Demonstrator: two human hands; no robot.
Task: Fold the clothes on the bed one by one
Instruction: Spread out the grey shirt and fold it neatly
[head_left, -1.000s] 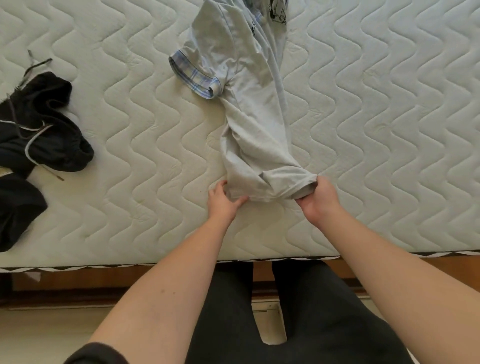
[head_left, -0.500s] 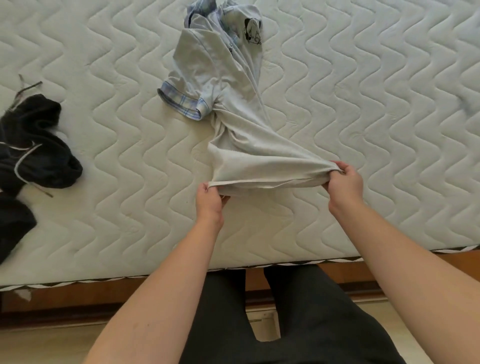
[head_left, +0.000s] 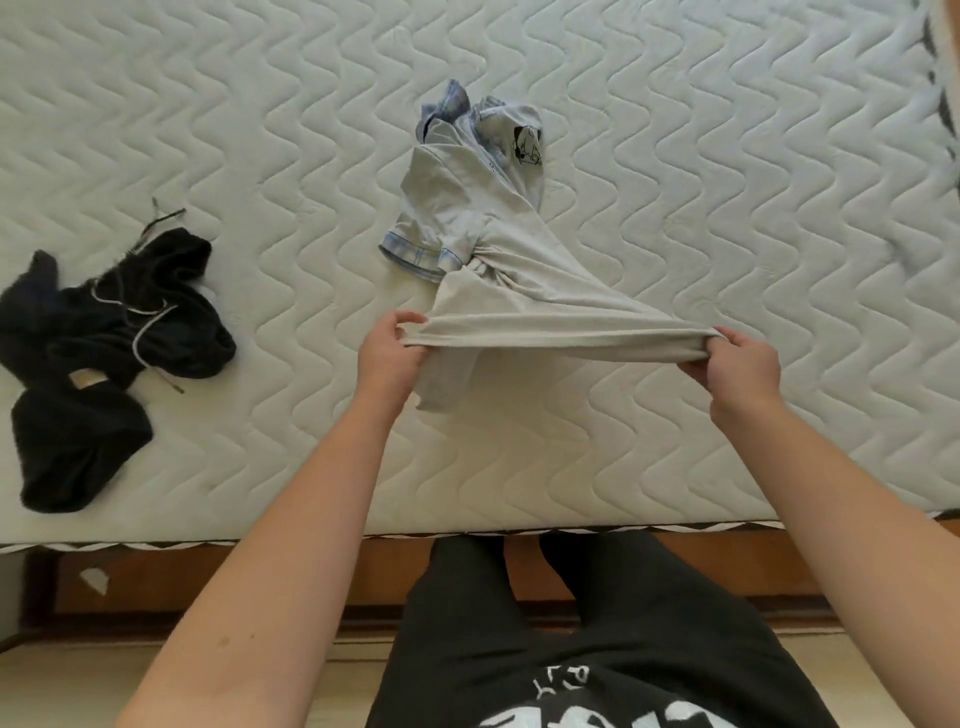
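Grey polo shirt (head_left: 488, 244) gets its hem pinched at both ends, left hand (head_left: 389, 353) and right hand (head_left: 737, 361) stretching it above the quilted mattress (head_left: 727, 182). Black drawstring garment (head_left: 104, 332) sits crumpled way off left.

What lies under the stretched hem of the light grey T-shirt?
Under the hem of the light grey T-shirt, held by the left hand and right hand, shows white quilted mattress. Beneath the shirt's body is hidden.
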